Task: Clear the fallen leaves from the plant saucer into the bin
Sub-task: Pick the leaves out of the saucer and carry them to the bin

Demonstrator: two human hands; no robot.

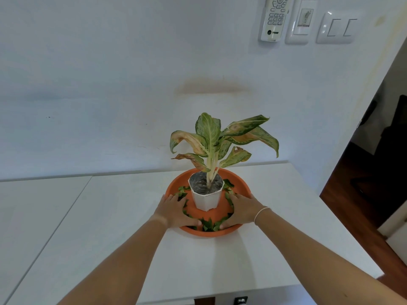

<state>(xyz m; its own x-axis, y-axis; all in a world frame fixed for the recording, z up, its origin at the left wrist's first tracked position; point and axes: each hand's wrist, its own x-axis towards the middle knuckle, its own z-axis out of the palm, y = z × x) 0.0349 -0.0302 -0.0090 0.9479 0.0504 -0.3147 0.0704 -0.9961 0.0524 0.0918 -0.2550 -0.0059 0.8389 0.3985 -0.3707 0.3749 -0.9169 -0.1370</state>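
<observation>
An orange plant saucer [241,183] stands on a white table [110,216]. In its middle is a white pot [207,200] holding a plant [211,137] with green and browning leaves. Several green fallen leaves [208,224] lie in the saucer around the pot, bunched at the near rim. My left hand [174,211] lies flat inside the saucer to the left of the pot, fingers spread on the leaves. My right hand [243,209] lies flat to the right of the pot in the same way. No bin is in view.
The table runs along a white wall. High on the wall at the right hang a remote control [274,17] and switch plates [337,26]. A dark doorway with wooden floor [363,194] opens to the right of the table's edge.
</observation>
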